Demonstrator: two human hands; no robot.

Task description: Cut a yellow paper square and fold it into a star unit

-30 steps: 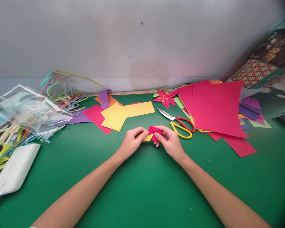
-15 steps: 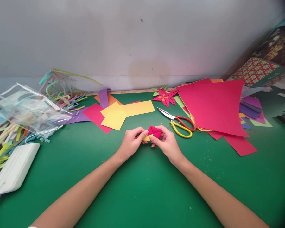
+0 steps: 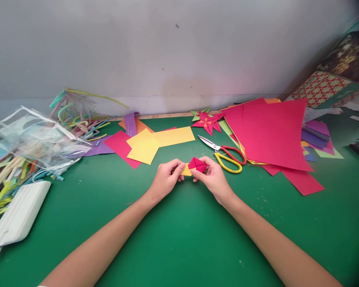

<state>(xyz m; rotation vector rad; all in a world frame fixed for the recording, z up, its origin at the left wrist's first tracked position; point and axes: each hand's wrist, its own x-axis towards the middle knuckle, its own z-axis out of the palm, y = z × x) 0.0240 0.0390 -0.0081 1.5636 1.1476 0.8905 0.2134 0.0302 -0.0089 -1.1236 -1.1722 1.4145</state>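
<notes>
Between my two hands, over the middle of the green table, is a small piece of folded paper (image 3: 196, 164), red on its right part and yellow on its left. My left hand (image 3: 168, 175) pinches the yellow end between thumb and fingers. The red part is gripped by my right hand (image 3: 212, 176), its thumb in front and the fingers behind. Scissors (image 3: 217, 148) with one red and one yellow handle lie just beyond my right hand, blades pointing away to the left. Yellow paper (image 3: 145, 146) lies beyond my left hand.
Red paper sheets (image 3: 272, 133) are stacked at the right. Folded paper stars (image 3: 208, 121) rest near the wall. At the left are pipe cleaners (image 3: 10, 187), a clear plastic bag (image 3: 38, 131) and a white glue gun-like or box-shaped object (image 3: 20, 213). A patterned box (image 3: 323, 89) stands far right.
My hands have drawn slightly apart, the right one shifting a little to the right. More of the yellow part of the folded paper shows now.
</notes>
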